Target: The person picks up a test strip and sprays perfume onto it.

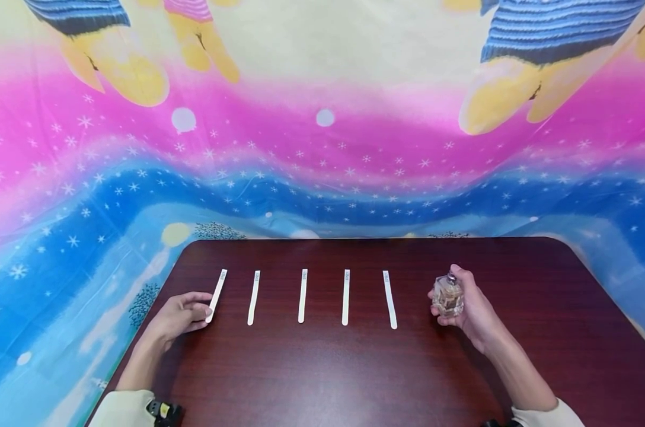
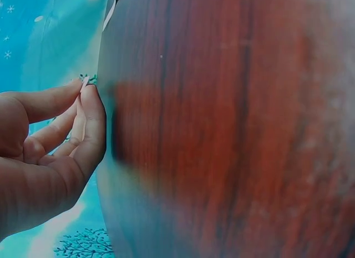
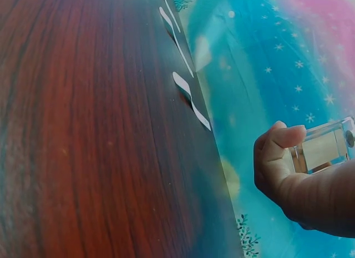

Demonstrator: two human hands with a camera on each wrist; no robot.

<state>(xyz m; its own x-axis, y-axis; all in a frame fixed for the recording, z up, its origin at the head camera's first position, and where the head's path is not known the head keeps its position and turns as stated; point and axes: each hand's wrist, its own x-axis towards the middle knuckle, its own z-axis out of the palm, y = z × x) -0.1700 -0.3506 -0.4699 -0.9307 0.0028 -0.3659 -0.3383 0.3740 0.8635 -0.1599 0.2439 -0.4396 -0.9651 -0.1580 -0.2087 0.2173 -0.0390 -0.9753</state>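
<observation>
My left hand (image 1: 177,320) pinches the lower end of a white paper perfume test strip (image 1: 218,292) at the left of the row. In the left wrist view, only a thin edge of this strip (image 2: 84,111) shows between the thumb and fingers. My right hand (image 1: 474,305) grips a clear faceted glass perfume bottle (image 1: 448,296) to the right of the row, a digit by its silvery top. The bottle (image 3: 321,150) also shows in the right wrist view, with the fingers (image 3: 266,152) wrapped about it.
Several more test strips, among them one near the middle (image 1: 303,296) and one at the right (image 1: 389,299), lie spaced out on the dark wooden table (image 1: 322,367). They bend slightly off the surface. A colourful printed cloth (image 1: 322,154) hangs behind the table and along its sides.
</observation>
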